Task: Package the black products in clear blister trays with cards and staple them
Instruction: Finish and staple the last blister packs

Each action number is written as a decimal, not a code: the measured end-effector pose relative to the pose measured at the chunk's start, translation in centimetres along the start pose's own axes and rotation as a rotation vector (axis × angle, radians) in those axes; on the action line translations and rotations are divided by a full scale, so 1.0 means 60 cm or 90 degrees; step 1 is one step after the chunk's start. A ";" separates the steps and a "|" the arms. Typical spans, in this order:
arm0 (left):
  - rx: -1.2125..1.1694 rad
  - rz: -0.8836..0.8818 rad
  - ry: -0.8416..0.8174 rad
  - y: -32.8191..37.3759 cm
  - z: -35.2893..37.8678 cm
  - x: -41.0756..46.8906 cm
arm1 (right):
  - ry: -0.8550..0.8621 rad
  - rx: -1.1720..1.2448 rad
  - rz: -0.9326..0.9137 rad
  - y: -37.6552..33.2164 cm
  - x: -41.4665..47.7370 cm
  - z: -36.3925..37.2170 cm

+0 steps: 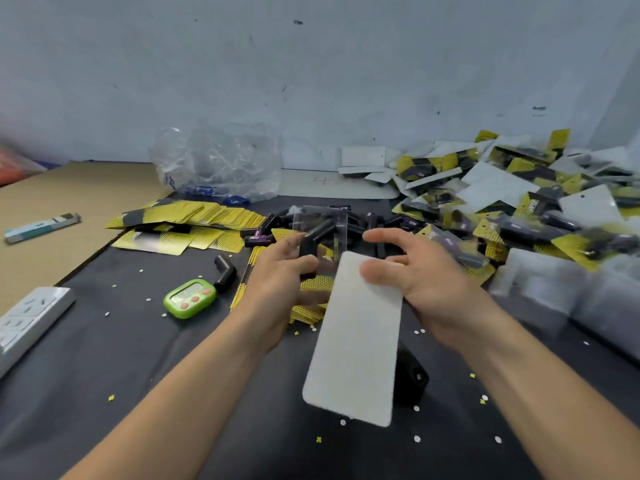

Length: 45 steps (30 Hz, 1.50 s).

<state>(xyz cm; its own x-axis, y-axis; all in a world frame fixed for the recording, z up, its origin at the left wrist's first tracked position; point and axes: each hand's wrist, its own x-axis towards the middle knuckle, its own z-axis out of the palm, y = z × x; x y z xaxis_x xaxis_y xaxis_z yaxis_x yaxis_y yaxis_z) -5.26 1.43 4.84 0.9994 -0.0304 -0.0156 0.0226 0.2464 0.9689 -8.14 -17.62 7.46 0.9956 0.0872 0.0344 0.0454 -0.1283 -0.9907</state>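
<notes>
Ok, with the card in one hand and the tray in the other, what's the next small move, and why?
Probably bring the white card in the right hand up against the clear blister tray that the left hand holds with a black product: the card hangs tilted below the tray, not yet seated on it.

Two bare hands, left hand [281,277] and right hand [420,275]; left forearm [180,386] and right forearm [526,382] bare along the full visible length; slim wrists; long slender fingers; nail detail blurred, unreadable.
</notes>
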 end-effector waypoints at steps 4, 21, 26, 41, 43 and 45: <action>-0.131 -0.041 -0.009 0.009 0.011 -0.012 | 0.022 -0.113 0.009 0.012 -0.001 0.017; -0.241 -0.064 -0.045 0.009 0.028 -0.044 | -0.204 -0.117 0.086 0.010 -0.012 0.025; -0.241 -0.017 -0.109 0.009 0.034 -0.048 | -0.250 -0.099 0.114 0.000 -0.016 0.020; -0.221 0.021 -0.091 0.009 0.026 -0.038 | -0.177 -0.150 0.071 0.004 -0.009 0.014; -0.231 0.025 -0.089 0.006 0.029 -0.040 | -0.197 -0.183 0.077 0.006 -0.008 0.013; -0.248 0.013 -0.074 0.003 0.032 -0.041 | -0.208 -0.195 0.084 0.009 -0.010 0.016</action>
<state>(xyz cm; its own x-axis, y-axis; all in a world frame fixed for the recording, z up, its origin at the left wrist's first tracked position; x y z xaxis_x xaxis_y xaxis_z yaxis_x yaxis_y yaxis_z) -7.77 -0.30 5.55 0.9906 -0.1262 0.0521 0.0337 0.5958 0.8024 -8.80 -16.81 6.77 0.9186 0.3511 -0.1815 -0.0087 -0.4413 -0.8973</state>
